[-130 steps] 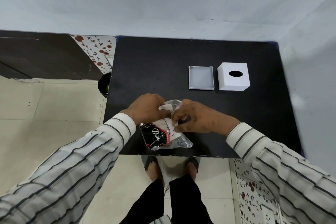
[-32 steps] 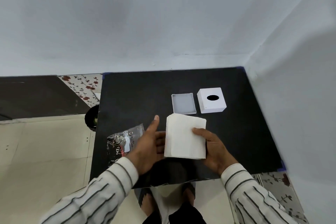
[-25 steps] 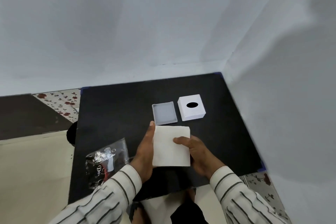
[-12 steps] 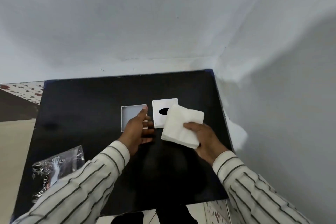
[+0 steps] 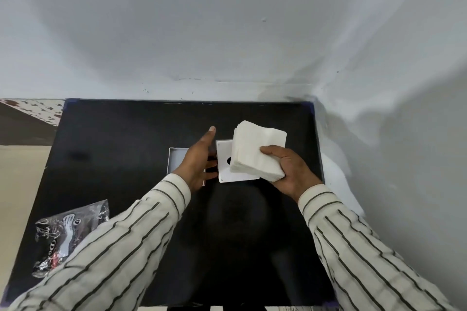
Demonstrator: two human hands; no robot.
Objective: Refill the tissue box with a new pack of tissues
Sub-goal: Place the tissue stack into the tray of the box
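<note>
A white stack of tissues (image 5: 256,151) is held in my right hand (image 5: 290,171), lifted over the right half of the white tissue box (image 5: 225,166). The box stands on the black table (image 5: 126,134), its oval hole partly hidden by the stack. My left hand (image 5: 199,159) reaches along the box's left side, fingers spread, thumb near the box wall. Under that hand lies the shallow grey box lid (image 5: 175,159), partly covered. The empty plastic tissue wrapper (image 5: 63,230) lies at the table's near left.
White walls close the table at the back and right, forming a corner (image 5: 313,98) close to the box. A dark floor area and flowered fabric (image 5: 32,113) show at the far left beyond the table edge.
My right hand has raised the tissue stack higher over the box. My left hand has stretched further forward beside the box's left wall. The camera view has shifted slightly.
</note>
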